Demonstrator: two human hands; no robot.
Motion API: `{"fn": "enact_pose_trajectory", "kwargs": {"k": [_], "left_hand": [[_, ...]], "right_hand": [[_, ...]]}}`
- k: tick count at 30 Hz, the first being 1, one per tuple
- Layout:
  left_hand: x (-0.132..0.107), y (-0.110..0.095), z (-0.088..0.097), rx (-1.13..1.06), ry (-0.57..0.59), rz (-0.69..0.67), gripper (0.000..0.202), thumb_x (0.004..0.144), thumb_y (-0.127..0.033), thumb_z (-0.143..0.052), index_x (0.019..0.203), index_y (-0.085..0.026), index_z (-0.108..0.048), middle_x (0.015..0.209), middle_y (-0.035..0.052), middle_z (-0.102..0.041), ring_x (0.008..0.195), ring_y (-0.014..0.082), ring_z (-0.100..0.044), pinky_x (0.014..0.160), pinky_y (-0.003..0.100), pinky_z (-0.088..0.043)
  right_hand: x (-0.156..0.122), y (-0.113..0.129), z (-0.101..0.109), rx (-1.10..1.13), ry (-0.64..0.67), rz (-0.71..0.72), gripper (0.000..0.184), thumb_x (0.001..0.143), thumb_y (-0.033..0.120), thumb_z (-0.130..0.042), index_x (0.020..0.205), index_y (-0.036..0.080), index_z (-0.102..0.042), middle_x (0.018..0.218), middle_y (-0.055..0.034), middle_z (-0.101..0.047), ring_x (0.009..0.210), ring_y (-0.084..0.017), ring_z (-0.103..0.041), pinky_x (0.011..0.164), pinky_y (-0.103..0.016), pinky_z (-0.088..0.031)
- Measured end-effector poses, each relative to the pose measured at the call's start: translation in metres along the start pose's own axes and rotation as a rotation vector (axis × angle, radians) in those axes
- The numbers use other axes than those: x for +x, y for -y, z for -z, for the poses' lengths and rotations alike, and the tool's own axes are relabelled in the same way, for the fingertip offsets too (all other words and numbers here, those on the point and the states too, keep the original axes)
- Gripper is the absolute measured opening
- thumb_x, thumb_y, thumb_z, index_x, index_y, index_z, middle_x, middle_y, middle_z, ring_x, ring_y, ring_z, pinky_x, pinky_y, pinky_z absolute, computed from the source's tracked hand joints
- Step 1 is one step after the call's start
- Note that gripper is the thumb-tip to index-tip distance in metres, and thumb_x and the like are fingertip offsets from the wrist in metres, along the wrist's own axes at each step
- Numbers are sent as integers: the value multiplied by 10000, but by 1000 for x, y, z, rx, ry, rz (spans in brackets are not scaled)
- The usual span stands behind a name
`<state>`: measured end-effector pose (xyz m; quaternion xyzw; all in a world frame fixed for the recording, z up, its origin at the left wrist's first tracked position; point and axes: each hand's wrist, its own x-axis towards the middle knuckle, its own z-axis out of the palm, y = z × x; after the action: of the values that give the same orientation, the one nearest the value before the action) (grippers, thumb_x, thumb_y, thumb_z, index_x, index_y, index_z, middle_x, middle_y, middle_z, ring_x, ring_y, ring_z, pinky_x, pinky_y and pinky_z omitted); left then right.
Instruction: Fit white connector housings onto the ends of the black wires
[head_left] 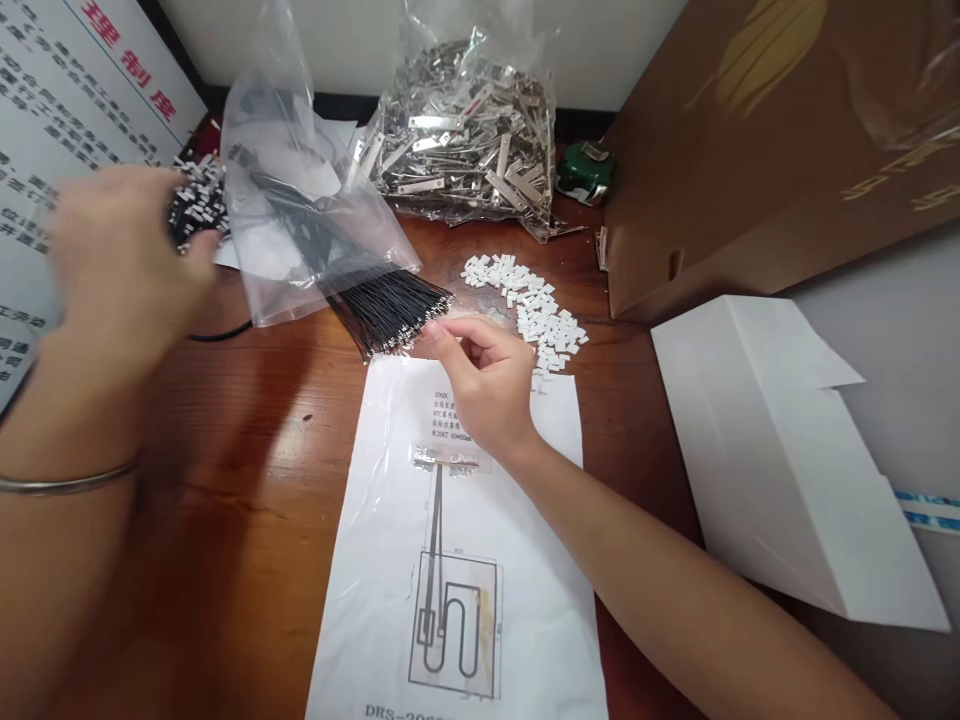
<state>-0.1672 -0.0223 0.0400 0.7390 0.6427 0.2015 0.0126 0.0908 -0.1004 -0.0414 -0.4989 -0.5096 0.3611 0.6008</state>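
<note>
My left hand point(120, 265), smeared by motion, is at the far left beside a heap of black wires with white connectors point(201, 200). Its thumb and fingers look apart, and I see nothing held in them. My right hand point(491, 375) pinches thumb and forefinger together at the metal-tipped ends of a bundle of black wires point(390, 305). Whatever is between those fingertips is too small to make out. The bundle lies partly inside a clear plastic bag point(330, 250). Small white connector housings point(536, 310) lie scattered just beyond my right hand.
Under my right wrist lies a printed drawing sheet point(382, 500). A clear bag of metal strips point(465, 130) and a green tape measure point(585, 172) are at the back. On the right stand a brown box point(675, 200) and folded white card point(787, 450). A printed notice point(90, 90) leans at left.
</note>
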Motion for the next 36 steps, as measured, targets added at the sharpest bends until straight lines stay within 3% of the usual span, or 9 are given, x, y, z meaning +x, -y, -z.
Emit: {"fn": "enact_pose_trajectory", "kwargs": {"k": [1, 3, 5, 9, 21, 25, 28, 31, 36], "left_hand": [[3, -26, -11, 109, -57, -20, 490, 892, -400, -497, 1325, -194, -595, 1346, 104, -608, 1338, 362, -442, 1091, 546, -315], [9, -73, -36, 107, 11, -188, 358, 852, -292, -552, 1134, -134, -707, 1167, 114, -704, 1157, 290, -580, 1031, 436, -416], [17, -109, -61, 31, 124, -280, 267, 871, -243, -530, 1023, -184, -742, 1069, 62, -740, 1055, 252, -608, 971, 398, -449], [31, -143, -96, -25, 268, -326, 248, 848, -173, -529, 957, -194, -750, 977, 47, -754, 1016, 247, -614, 899, 370, -464], [37, -144, -120, -95, 216, -260, 178, 798, -166, -599, 855, -189, -766, 934, 85, -729, 910, 259, -639, 780, 373, -474], [38, -145, -121, -120, 215, -239, 182, 819, -145, -567, 842, -160, -747, 946, 93, -716, 935, 255, -632, 832, 391, -472], [30, -144, -108, -241, 171, -246, 170, 850, -167, -557, 841, -153, -726, 938, 83, -709, 915, 228, -630, 871, 384, -470], [11, -144, -83, -367, 120, -232, 135, 867, -197, -583, 852, -166, -714, 919, 54, -712, 847, 188, -626, 843, 350, -477], [-22, -137, -54, -507, 128, -223, 118, 856, -234, -616, 838, -191, -724, 833, 15, -718, 730, 148, -606, 715, 302, -489]], "right_hand": [[0, 1, 0, 6, 10, -16, 166, 834, 321, -672, 736, 188, -689, 707, 1, -633, 610, -100, -527, 530, -266, -403], [0, 2, 0, 32, 12, -57, 203, 841, 344, -657, 711, 191, -632, 606, 36, -548, 531, -82, -457, 487, -254, -357], [-1, 3, 0, 76, 6, -104, 216, 844, 357, -648, 716, 202, -569, 519, 79, -431, 465, -69, -375, 452, -245, -307], [0, 4, 0, 124, 15, -160, 201, 845, 354, -639, 764, 213, -521, 471, 118, -336, 421, -59, -291, 437, -241, -257], [1, 4, 0, 90, 21, -141, 193, 847, 332, -626, 745, 218, -508, 465, 120, -335, 408, -57, -292, 431, -245, -262], [2, 3, 0, 103, 23, -146, 190, 849, 335, -624, 752, 217, -512, 464, 118, -336, 410, -58, -291, 425, -240, -265], [3, 1, 0, 112, -12, -139, 162, 858, 323, -619, 785, 222, -516, 486, 110, -350, 420, -65, -333, 428, -236, -295], [5, -1, 0, 101, -115, -95, 103, 873, 309, -618, 898, 229, -557, 570, 73, -463, 511, -90, -473, 479, -234, -388], [6, -3, 1, 44, -174, 1, 147, 902, 343, -596, 993, 249, -663, 932, -24, -697, 923, -173, -661, 761, -309, -544]]}}
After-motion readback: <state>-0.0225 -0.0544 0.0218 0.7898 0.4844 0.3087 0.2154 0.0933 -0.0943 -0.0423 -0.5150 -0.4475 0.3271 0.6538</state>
